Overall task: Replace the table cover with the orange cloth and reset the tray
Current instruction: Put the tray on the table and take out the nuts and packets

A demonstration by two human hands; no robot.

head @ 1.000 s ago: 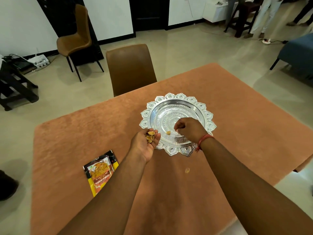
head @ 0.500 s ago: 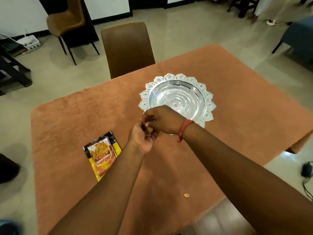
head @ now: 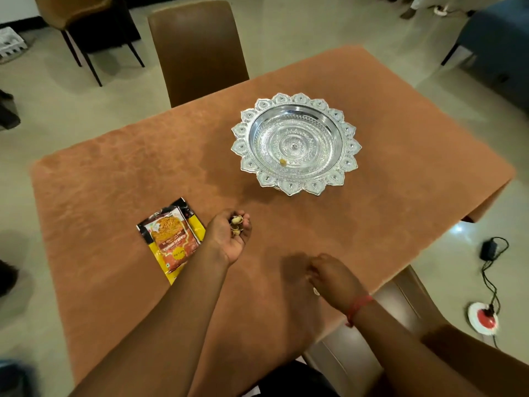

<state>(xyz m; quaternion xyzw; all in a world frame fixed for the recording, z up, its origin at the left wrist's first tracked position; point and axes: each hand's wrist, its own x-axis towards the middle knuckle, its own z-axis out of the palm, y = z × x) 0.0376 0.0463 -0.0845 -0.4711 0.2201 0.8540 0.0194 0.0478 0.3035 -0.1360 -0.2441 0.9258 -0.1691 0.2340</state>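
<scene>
An orange cloth (head: 372, 224) covers the table from edge to edge, and an ornate silver tray (head: 296, 143) with a scalloped rim stands on it toward the far right side. A single small yellowish nut (head: 283, 161) lies inside the tray bowl, near its front.

The person's left hand (head: 229, 237) is cupped palm-up over the cloth, its fingers curled around a small heap of nutshells (head: 236, 224). Just to its left a yellow and orange snack packet (head: 171, 239) lies flat on the cloth, touching nothing else.

The right hand (head: 333, 277), with a red thread band (head: 357, 306) at the wrist, is low over the cloth near the table's near edge, well apart from the tray. It is blurred, with fingers bent downward toward the cloth; whether they pinch anything cannot be told.

A brown chair (head: 197, 50) is pushed up to the far side of the table, and a second chair (head: 86, 12) stands farther back on the pale floor. A black charger and cable (head: 491, 253) lie on the floor at right.
</scene>
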